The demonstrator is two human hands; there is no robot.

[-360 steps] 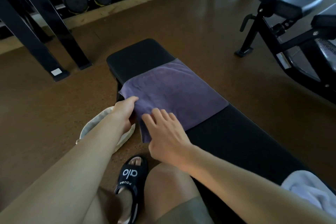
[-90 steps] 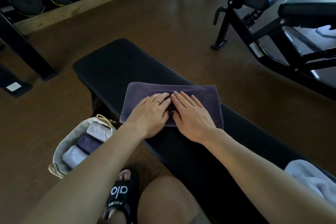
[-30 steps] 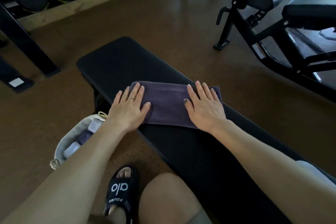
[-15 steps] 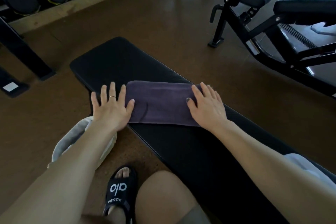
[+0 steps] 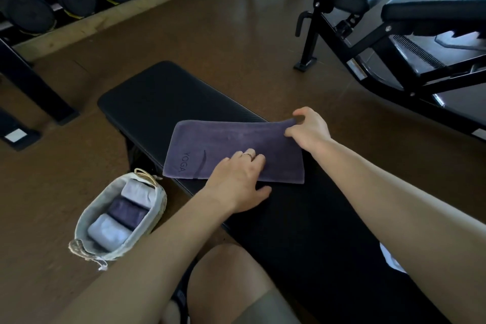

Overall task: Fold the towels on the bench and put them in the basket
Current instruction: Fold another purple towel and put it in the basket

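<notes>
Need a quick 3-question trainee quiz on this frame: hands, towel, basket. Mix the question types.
1. True or false: the right hand pinches the far right corner of the purple towel.
2. How many rolled towels lie in the basket? A) one B) three C) five
3. Fill in: the left hand rests on the towel's ____ edge, the side toward the person.

Key:
1. True. Thumb and fingers hold that corner lifted off the bench.
2. B. Two pale ones with a purple one between them.
3. Near. Its fingers lie on the cloth and its thumb on the bench.
</notes>
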